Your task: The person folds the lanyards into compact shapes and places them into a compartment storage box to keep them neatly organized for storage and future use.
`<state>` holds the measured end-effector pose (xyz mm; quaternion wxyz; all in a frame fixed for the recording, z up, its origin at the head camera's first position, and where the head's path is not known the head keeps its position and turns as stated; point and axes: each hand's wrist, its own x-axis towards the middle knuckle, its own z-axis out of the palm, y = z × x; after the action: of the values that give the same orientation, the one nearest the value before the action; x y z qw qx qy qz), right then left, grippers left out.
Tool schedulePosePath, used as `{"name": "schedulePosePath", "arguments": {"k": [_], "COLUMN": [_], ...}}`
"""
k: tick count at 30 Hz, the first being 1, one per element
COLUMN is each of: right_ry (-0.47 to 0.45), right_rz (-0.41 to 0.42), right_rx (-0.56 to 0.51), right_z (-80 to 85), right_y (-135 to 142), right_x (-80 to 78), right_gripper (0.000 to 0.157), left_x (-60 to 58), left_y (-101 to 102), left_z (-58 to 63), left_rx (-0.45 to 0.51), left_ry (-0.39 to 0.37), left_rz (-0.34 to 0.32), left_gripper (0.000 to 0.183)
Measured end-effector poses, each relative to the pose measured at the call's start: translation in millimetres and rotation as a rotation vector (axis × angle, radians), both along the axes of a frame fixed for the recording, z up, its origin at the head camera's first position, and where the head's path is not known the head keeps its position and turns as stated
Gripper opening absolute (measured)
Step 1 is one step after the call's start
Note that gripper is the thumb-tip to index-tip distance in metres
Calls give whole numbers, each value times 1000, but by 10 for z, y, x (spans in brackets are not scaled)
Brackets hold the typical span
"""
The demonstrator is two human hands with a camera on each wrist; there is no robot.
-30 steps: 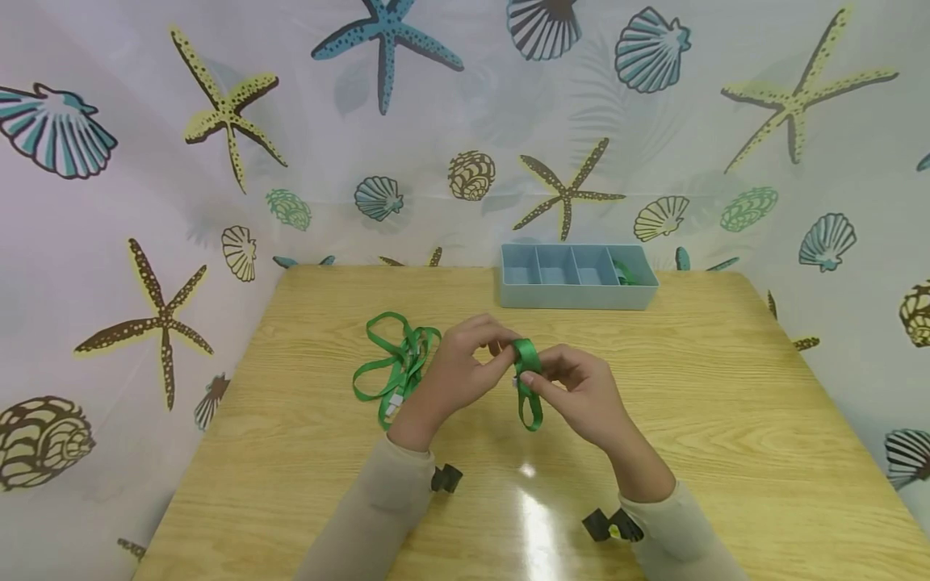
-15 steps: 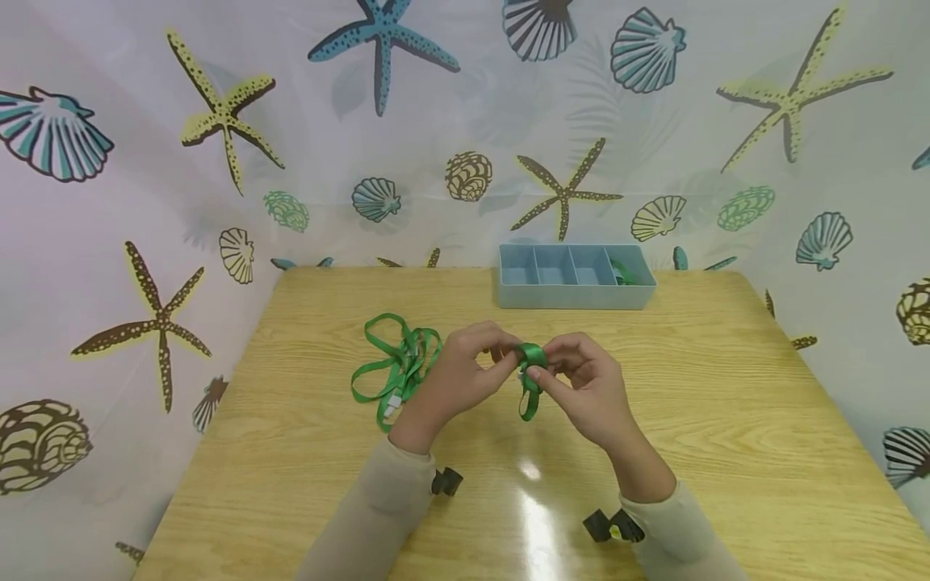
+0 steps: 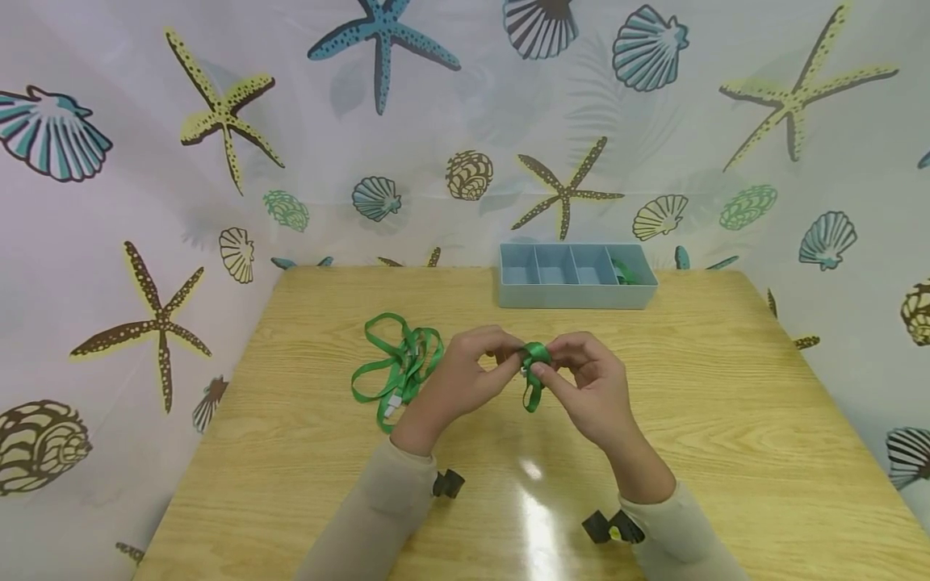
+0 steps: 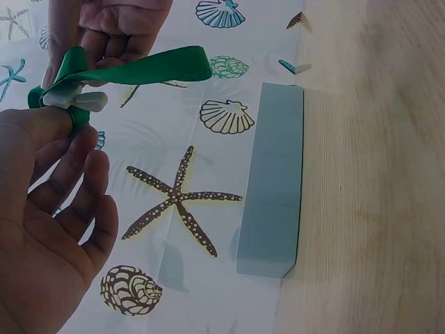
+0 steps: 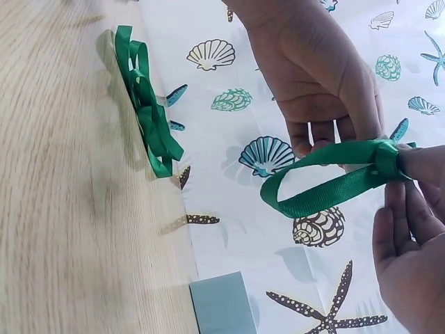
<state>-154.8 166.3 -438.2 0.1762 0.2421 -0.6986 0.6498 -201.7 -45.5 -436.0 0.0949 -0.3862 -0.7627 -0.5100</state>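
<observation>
Both hands are raised over the middle of the table, holding a green lanyard (image 3: 536,352) wound into a small bundle. My left hand (image 3: 475,367) pinches its left side between thumb and fingertips. From the right, my right hand (image 3: 592,387) grips the band, its thumb across the front. A short loop dangles below; in the right wrist view this loop (image 5: 327,196) stretches out from the wrapped part. The left wrist view shows a white plastic clip (image 4: 76,99) within the wraps, by the left thumb. Parts of the bundle are hidden behind fingers.
Left of the hands lies a loose pile of green lanyards (image 3: 411,371) with white clips (image 3: 393,403). At the table's back stands a light blue divided tray (image 3: 577,297), a green lanyard (image 3: 623,273) in its rightmost compartment. A shell-patterned cloth (image 3: 436,113) surrounds the table (image 3: 726,387).
The dangling loop has become shorter, and the green band is wrapped more tightly near the fingertips. My right hand has shifted slightly up and right; the left stays nearly in place.
</observation>
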Motion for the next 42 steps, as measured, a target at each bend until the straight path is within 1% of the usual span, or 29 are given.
{"name": "schedulePosePath", "arguments": {"k": [4,6,13,16,20,26,32,35,38,42], "right_ry": [28,30,-1,-2,-5,-17,-30,-36,-22,7], "right_rz": [-32,-29,-21,-26,-32,-33,-53,-62,-56,-44], "right_rx": [-20,-32,-74,-68,-57,-75,-90,-84,-103,-131], "right_z": [-13,-11,-5,-10,-22,-21,-14,-5,-18,-36], "right_y": [0,4,18,20,16,1,-12,-14,-20,-32], "right_x": [-11,-13,-8,-7,-7,-5,9,11,3,-13], "right_gripper": [28,27,23,24,24,24,27,25,19,20], "left_x": [7,7,5,10,21,32,38,35,32,34], "left_y": [9,10,24,39,50,50,46,41,36,33], "left_z": [11,12,8,6,11,14,9,7,4,2], "left_rx": [3,4,-4,-17,-31,-47,-52,-51,-53,-51], "left_ry": [-11,-20,-23,-27,-31,-21,-13,-12,-15,-40], "left_rz": [-11,-19,-51,-67,-68,-68,-75,-83,-94,-105], "left_gripper": [14,14,13,13,13,16,17,17,19,22]}}
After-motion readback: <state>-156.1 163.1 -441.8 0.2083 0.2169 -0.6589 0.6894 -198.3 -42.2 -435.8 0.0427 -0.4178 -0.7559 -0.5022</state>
